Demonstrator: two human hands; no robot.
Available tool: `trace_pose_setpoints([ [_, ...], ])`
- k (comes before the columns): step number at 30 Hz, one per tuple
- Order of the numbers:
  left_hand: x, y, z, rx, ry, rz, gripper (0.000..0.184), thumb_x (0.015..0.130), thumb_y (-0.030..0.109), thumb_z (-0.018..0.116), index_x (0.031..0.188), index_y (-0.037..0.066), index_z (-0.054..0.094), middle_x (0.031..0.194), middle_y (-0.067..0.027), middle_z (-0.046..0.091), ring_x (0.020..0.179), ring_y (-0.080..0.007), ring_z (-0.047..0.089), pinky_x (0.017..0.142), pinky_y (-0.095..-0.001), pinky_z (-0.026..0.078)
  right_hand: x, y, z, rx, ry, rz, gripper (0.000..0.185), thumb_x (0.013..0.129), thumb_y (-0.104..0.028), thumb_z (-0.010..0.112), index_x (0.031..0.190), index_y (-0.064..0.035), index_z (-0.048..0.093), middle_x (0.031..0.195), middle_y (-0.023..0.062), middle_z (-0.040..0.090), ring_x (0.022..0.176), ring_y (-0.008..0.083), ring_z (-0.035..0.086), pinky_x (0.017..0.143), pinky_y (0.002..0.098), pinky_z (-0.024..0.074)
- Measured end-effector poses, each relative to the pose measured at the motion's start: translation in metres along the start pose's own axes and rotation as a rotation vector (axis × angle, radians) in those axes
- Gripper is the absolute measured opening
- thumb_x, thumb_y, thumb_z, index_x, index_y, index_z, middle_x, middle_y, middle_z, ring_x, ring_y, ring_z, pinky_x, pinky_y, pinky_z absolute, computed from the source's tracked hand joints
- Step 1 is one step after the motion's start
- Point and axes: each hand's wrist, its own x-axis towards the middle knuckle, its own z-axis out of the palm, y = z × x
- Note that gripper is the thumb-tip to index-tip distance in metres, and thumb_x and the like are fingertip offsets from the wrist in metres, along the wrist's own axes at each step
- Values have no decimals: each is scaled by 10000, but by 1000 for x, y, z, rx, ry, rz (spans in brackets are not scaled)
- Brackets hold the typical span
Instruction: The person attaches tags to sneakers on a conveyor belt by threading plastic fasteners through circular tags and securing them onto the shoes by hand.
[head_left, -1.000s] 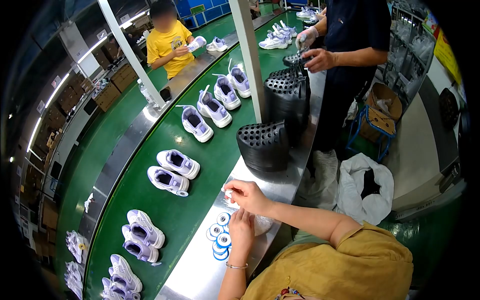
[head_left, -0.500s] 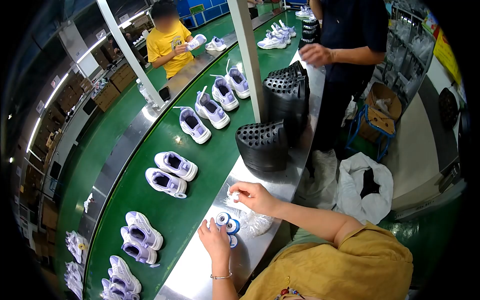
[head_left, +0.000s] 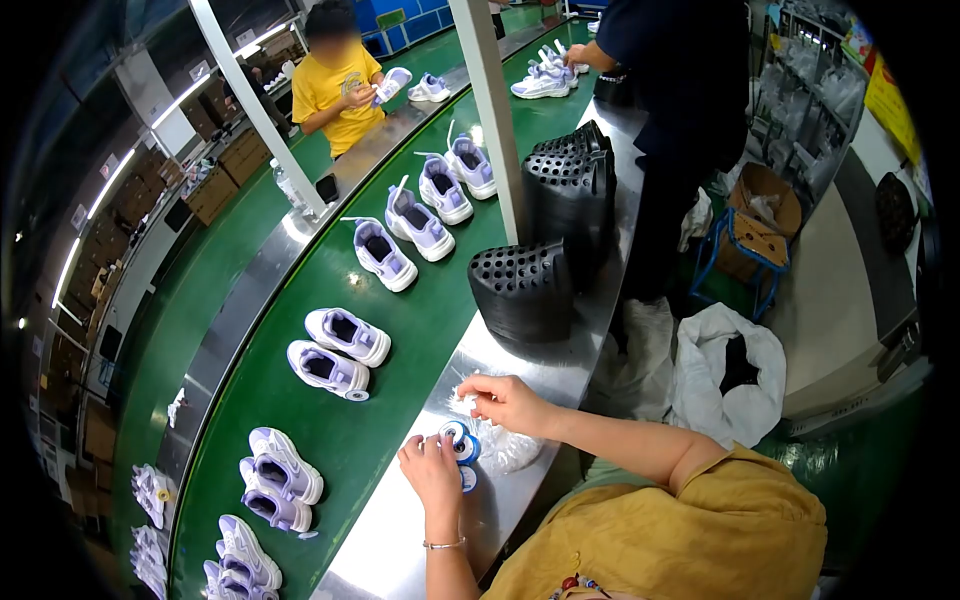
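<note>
My left hand is on the metal ledge, its fingers bent against a round blue-and-white tag. More such tags lie right beside it. My right hand pinches at a small tangle of thin white plastic tag fasteners on the ledge. A clear plastic bag lies just below that hand. Pairs of white and lilac sneakers stand along the green belt to the left, one with a round tag at its heel.
Black perforated shoe-shaped blocks stand on the metal ledge, beside a white post. A co-worker in dark clothing stands by them; another in yellow holds a shoe across the belt. A white sack sits right.
The tag at my left fingers has tilted and shifted slightly. My right hand has moved slightly down, still pinching. The dark-clothed co-worker has reached farther along the belt to the sneakers.
</note>
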Motion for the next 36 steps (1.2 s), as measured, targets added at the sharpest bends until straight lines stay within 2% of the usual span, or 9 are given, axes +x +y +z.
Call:
trace_pose_setpoints([
  [5, 12, 7, 9, 22, -31, -14, 277, 759, 227, 659, 905, -6, 628, 914, -179, 557, 886, -324, 493, 782, -411, 392, 2, -1, -2, 22, -37, 30, 245, 846, -2, 449, 1059, -18, 567, 823, 25, 563, 762, 87, 588, 587, 211, 467],
  [8, 14, 10, 13, 21, -108, -39, 330, 736, 232, 681, 944, -12, 603, 896, -176, 551, 875, -331, 492, 781, -415, 394, 3, 6, -4, 23, 7, -64, 242, 829, 17, 463, 1042, -8, 574, 791, 13, 552, 711, 70, 546, 606, 216, 450],
  [13, 20, 12, 8, -182, -123, -152, 344, 707, 157, 703, 953, -38, 562, 889, -169, 553, 860, -334, 498, 782, -391, 406, 5, 8, -7, -66, 40, -43, 241, 810, 29, 475, 1026, 1, 578, 745, 2, 535, 641, 55, 451, 605, 211, 408],
  [17, 21, 8, 10, -295, -118, -215, 300, 723, 121, 681, 954, -31, 566, 889, -175, 562, 862, -321, 513, 782, -379, 415, 6, 5, -8, -65, 41, -46, 232, 811, 21, 481, 1019, -3, 579, 717, 1, 525, 642, 57, 452, 598, 217, 407],
  [19, 24, 6, 9, -452, -226, -364, 284, 739, 108, 658, 976, -24, 575, 896, -189, 577, 850, -310, 543, 765, -375, 432, 6, 3, -11, -76, 34, -35, 225, 810, 15, 486, 1014, -7, 579, 691, 5, 513, 635, 60, 450, 586, 225, 406],
  [22, 23, 0, 15, -479, -154, -316, 283, 746, 99, 646, 995, -19, 584, 831, -183, 599, 763, -289, 580, 705, -361, 456, 7, 2, -12, -129, 27, -33, 216, 812, 6, 497, 1013, -5, 576, 671, 15, 508, 622, 65, 450, 575, 233, 406],
  [25, 28, 14, -1, -431, -225, -382, 281, 745, 96, 643, 992, -27, 590, 770, -167, 614, 680, -274, 595, 649, -344, 469, 8, 8, -12, -166, 27, -31, 211, 816, -12, 508, 1016, -6, 572, 662, 22, 511, 612, 71, 453, 571, 239, 408],
  [28, 29, 21, -10, -372, -209, -351, 255, 744, 99, 645, 961, -26, 598, 721, -149, 613, 638, -249, 594, 622, -329, 469, 8, 10, -12, -181, 31, -28, 198, 823, -44, 520, 1012, -13, 570, 640, 26, 507, 596, 78, 452, 562, 251, 410],
  [36, 27, 16, -9, -504, -170, -362, 181, 743, 65, 654, 902, -7, 609, 776, -115, 616, 623, -187, 566, 595, -303, 460, 8, 15, -9, -313, 12, 9, 216, 765, -83, 564, 974, -26, 569, 618, 75, 538, 556, 151, 515, 541, 303, 426],
])
